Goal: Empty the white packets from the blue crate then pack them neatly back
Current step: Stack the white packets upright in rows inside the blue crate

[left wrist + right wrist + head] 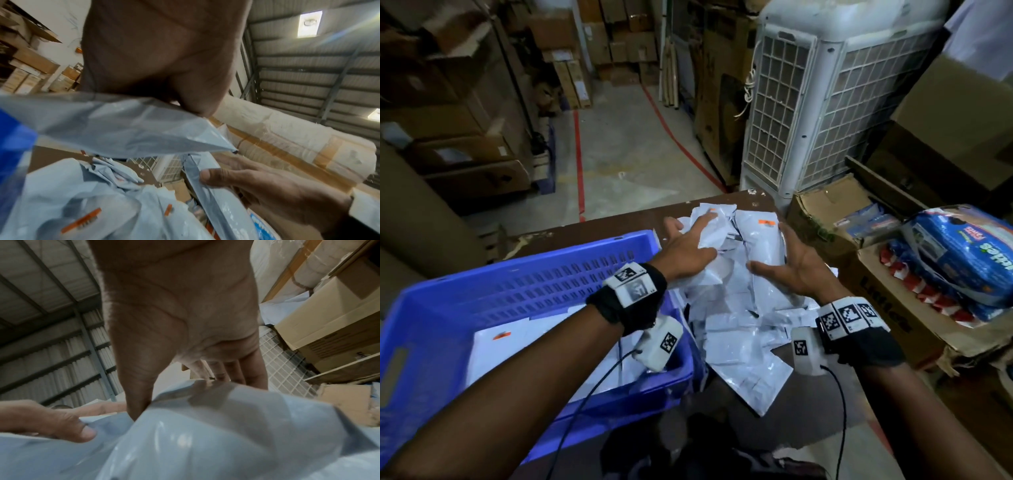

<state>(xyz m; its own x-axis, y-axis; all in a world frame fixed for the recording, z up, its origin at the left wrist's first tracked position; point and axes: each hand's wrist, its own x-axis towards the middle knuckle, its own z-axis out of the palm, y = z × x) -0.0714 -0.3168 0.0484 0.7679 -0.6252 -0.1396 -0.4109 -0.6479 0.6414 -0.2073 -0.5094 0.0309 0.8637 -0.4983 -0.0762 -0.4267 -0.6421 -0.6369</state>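
A blue crate (517,291) stands on the left of the brown table (808,411), with a few flat white packets (534,349) lying in it. To its right, a loose pile of white packets (739,329) spreads over the table. My left hand (703,236) is on top of the pile's far end and holds crumpled packets (123,129) between thumb and fingers. My right hand (767,246) faces it, palm inward. Its thumb (207,177) is on the front of a long packet (756,236) and its fingers are behind it.
A white air cooler (825,102) stands just past the table's far right corner. Open cardboard boxes (893,308) holding blue packaged goods (962,260) crowd the right side. Stacked cartons (448,137) line the left. Grey floor with red lines (637,154) lies beyond the table.
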